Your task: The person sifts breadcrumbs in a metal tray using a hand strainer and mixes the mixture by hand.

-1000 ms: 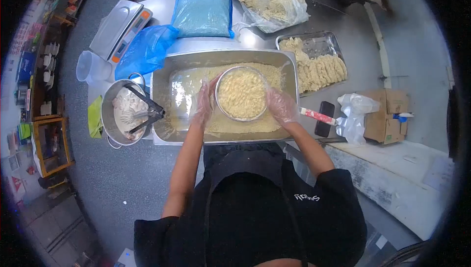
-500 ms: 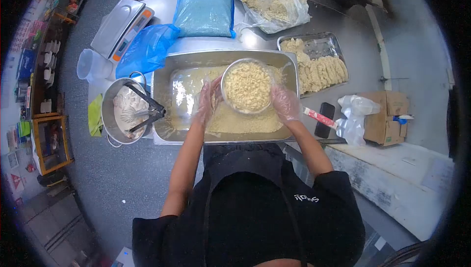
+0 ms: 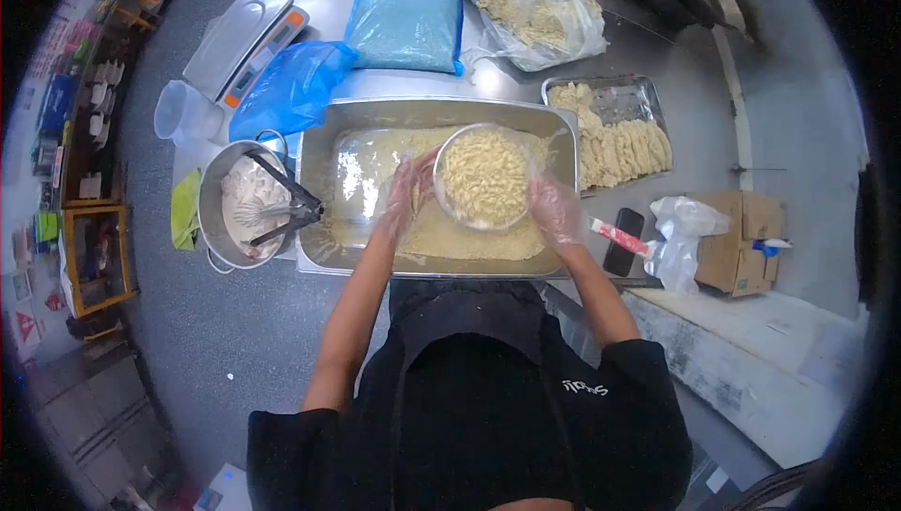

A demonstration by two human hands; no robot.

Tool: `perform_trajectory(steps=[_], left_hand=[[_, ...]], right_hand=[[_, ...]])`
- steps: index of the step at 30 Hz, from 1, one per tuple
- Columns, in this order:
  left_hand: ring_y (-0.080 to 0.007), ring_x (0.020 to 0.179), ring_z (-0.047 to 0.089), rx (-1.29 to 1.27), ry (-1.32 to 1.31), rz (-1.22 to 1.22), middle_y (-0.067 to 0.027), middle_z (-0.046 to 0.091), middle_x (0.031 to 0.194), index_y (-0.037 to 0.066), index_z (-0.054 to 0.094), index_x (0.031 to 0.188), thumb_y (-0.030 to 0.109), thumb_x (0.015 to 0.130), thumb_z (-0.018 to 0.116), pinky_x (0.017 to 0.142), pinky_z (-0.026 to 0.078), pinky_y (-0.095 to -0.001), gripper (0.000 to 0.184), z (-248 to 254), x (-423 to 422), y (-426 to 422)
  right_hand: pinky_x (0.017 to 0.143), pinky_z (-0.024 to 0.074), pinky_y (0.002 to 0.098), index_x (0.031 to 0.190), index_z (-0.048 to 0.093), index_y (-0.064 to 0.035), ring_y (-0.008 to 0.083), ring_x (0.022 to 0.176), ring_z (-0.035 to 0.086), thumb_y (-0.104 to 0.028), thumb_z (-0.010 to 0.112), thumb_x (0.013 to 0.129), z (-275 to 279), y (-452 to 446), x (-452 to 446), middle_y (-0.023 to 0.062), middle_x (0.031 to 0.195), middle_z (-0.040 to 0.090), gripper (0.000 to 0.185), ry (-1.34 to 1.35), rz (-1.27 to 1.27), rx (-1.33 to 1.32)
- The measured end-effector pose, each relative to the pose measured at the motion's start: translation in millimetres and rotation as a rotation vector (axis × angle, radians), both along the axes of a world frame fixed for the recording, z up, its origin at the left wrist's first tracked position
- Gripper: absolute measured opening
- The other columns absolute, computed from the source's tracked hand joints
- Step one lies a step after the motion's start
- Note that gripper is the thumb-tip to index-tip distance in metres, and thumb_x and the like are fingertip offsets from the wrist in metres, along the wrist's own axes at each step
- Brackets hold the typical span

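Observation:
A round sieve [image 3: 483, 178] full of pale, crumb-coated pieces is held over a deep steel pan [image 3: 314, 183] with a layer of breading [image 3: 469, 246] on its bottom. My left hand [image 3: 404, 199], in a clear plastic glove, grips the sieve's left side. On the right side, my gloved right hand [image 3: 556, 211] holds the rim. The pieces look slightly smeared by motion. Both hands are above the pan, and their fingertips are partly hidden by the sieve.
Left of the pan stands a pot [image 3: 214, 201] with a whisk and tongs. Beyond lie a scale [image 3: 239, 42], blue bag [image 3: 296, 89] and filled bag [image 3: 405, 26]. At right are a tray of coated pieces [image 3: 624, 150], phone [image 3: 624, 241] and cardboard box [image 3: 741, 244].
The sieve has shifted right and moved up, then back down, with both hands on it. The pieces inside have changed arrangement. The whole view has shifted slightly.

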State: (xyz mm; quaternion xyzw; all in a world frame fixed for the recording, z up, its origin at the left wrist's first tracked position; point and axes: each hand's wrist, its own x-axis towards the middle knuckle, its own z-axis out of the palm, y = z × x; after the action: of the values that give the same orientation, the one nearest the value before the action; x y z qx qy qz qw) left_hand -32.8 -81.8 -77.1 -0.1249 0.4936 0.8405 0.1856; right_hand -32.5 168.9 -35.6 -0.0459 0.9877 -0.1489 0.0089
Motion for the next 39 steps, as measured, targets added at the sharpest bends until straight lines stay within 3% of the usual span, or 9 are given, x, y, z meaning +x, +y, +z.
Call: perform_trajectory(steps=[9, 19, 22, 25, 28, 34, 35, 38, 39], left_hand=[[-0.0237, 0.119, 0.038, 0.002, -0.032, -0.069, -0.0118, 0.041, 0.128, 0.003, 0.033, 0.130, 0.062, 0.083, 0.023, 0.100, 0.027, -0.0364, 0.076, -32.7, 0.3, -5.2], [-0.0234, 0.121, 0.034, 0.010, -0.068, -0.044, -0.0104, 0.039, 0.129, 0.006, 0.035, 0.129, 0.063, 0.082, 0.028, 0.099, 0.026, -0.0422, 0.074, -17.2, 2.4, 0.0], [-0.0228, 0.121, 0.035, 0.062, -0.074, -0.074, -0.0107, 0.039, 0.129, 0.006, 0.035, 0.129, 0.061, 0.083, 0.028, 0.099, 0.025, -0.0422, 0.073, -18.1, 1.9, -2.4], [-0.0234, 0.122, 0.033, -0.036, -0.091, -0.007, -0.0112, 0.038, 0.130, 0.004, 0.033, 0.129, 0.061, 0.083, 0.028, 0.100, 0.024, -0.0417, 0.073, -31.1, 4.6, -1.0], [-0.0246, 0.124, 0.030, 0.132, -0.067, -0.117, -0.0115, 0.035, 0.132, 0.003, 0.031, 0.131, 0.061, 0.083, 0.029, 0.101, 0.023, -0.0414, 0.075, -35.6, -1.2, -6.7], [-0.0243, 0.125, 0.028, -0.064, -0.156, -0.012, -0.0109, 0.030, 0.135, 0.004, 0.028, 0.132, 0.061, 0.083, 0.030, 0.101, 0.022, -0.0414, 0.075, -11.2, 4.2, 1.5], [-0.0236, 0.126, 0.027, 0.064, -0.101, -0.131, -0.0110, 0.028, 0.137, 0.005, 0.026, 0.133, 0.059, 0.084, 0.029, 0.102, 0.021, -0.0405, 0.074, -18.4, -0.1, -4.0], [-0.0246, 0.122, 0.031, -0.086, -0.004, 0.042, -0.0121, 0.032, 0.133, 0.006, 0.029, 0.132, 0.058, 0.085, 0.028, 0.101, 0.024, -0.0409, 0.070, 4.1, 17.1, 2.4], [-0.0249, 0.120, 0.033, -0.127, -0.056, 0.105, -0.0127, 0.036, 0.130, 0.006, 0.035, 0.129, 0.057, 0.086, 0.027, 0.098, 0.028, -0.0417, 0.067, -40.4, 10.0, 0.4]], right_hand=[[0.054, 0.0430, 0.0463, 0.073, 0.057, -0.0061, 0.0370, 0.061, 0.056, -0.026, 0.047, 0.083, -3.2, 1.6, 2.2, 0.0175, 0.069, 0.058, 0.024, -0.001, 0.064, -0.027], [0.050, 0.0430, 0.0461, 0.072, 0.059, -0.0056, 0.0368, 0.055, 0.055, -0.029, 0.048, 0.082, 0.1, 10.3, 2.1, 0.0186, 0.062, 0.056, 0.027, 0.106, 0.072, 0.025], [0.062, 0.0461, 0.0455, 0.079, 0.059, -0.0036, 0.0361, 0.067, 0.058, -0.028, 0.041, 0.086, -2.4, 5.8, -7.5, 0.0197, 0.073, 0.059, 0.031, -0.119, -0.052, 0.037], [0.053, 0.0435, 0.0461, 0.069, 0.059, -0.0047, 0.0373, 0.056, 0.055, -0.029, 0.048, 0.082, 20.9, -3.9, 6.7, 0.0192, 0.061, 0.056, 0.030, -0.056, 0.050, -0.028], [0.055, 0.0434, 0.0462, 0.066, 0.058, -0.0045, 0.0365, 0.058, 0.056, -0.028, 0.048, 0.082, -0.7, 3.0, -6.9, 0.0197, 0.063, 0.056, 0.030, 0.157, -0.072, -0.088], [0.057, 0.0440, 0.0472, 0.081, 0.059, -0.0060, 0.0371, 0.063, 0.057, -0.029, 0.048, 0.083, 1.4, 2.7, -0.3, 0.0198, 0.071, 0.059, 0.026, 0.001, 0.011, -0.067], [0.057, 0.0440, 0.0473, 0.080, 0.059, -0.0058, 0.0371, 0.062, 0.057, -0.029, 0.047, 0.083, -2.2, 5.2, -3.3, 0.0198, 0.070, 0.058, 0.026, 0.008, 0.000, -0.040], [0.055, 0.0441, 0.0472, 0.078, 0.058, -0.0050, 0.0372, 0.060, 0.057, -0.029, 0.046, 0.083, -2.1, 0.7, -5.3, 0.0196, 0.067, 0.058, 0.027, 0.004, -0.003, 0.001], [0.055, 0.0441, 0.0470, 0.077, 0.058, -0.0048, 0.0372, 0.060, 0.057, -0.029, 0.046, 0.084, 12.7, -5.2, 1.7, 0.0195, 0.067, 0.058, 0.028, -0.015, 0.015, -0.005]])
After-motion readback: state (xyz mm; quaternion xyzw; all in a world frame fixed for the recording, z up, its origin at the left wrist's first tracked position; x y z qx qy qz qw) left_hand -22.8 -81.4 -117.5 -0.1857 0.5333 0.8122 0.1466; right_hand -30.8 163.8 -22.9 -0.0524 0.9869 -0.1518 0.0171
